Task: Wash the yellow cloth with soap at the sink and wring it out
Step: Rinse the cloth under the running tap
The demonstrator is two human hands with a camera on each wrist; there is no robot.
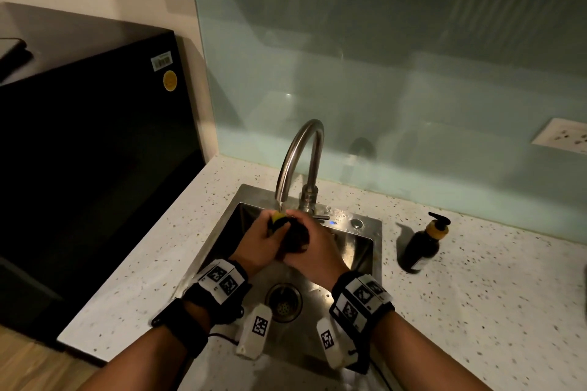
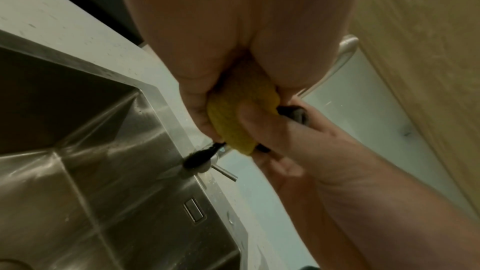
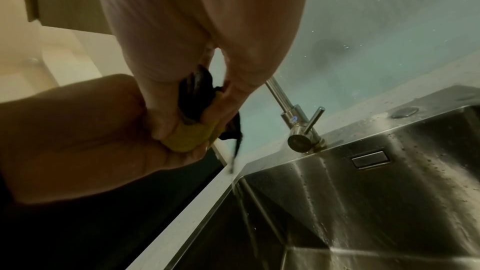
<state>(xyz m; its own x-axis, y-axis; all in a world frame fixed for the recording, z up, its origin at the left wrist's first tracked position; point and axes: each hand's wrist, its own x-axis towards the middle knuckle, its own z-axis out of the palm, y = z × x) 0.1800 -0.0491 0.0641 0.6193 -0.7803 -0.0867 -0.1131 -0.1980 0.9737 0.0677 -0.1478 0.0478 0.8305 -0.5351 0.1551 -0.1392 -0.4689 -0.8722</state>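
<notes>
The yellow cloth point(image 1: 279, 218), which has dark parts, is bunched up between both hands over the steel sink point(image 1: 362, 251), just under the spout of the curved faucet point(image 1: 298, 155). My left hand point(image 1: 263, 240) grips the yellow end point(image 2: 241, 118). My right hand point(image 1: 313, 246) grips the dark end point(image 3: 194, 98) beside the yellow fold point(image 3: 189, 137). A dark tail of cloth point(image 2: 200, 157) hangs below the hands, and a thin stream of water falls from it into the sink point(image 3: 363, 202). Most of the cloth is hidden inside the fists.
A dark pump bottle of soap point(image 1: 424, 243) stands on the speckled counter point(image 1: 476, 311) right of the sink. The faucet lever point(image 3: 309, 124) sits at the sink's back edge. A black appliance point(image 1: 95, 149) fills the left side. The drain point(image 1: 284, 301) lies below the wrists.
</notes>
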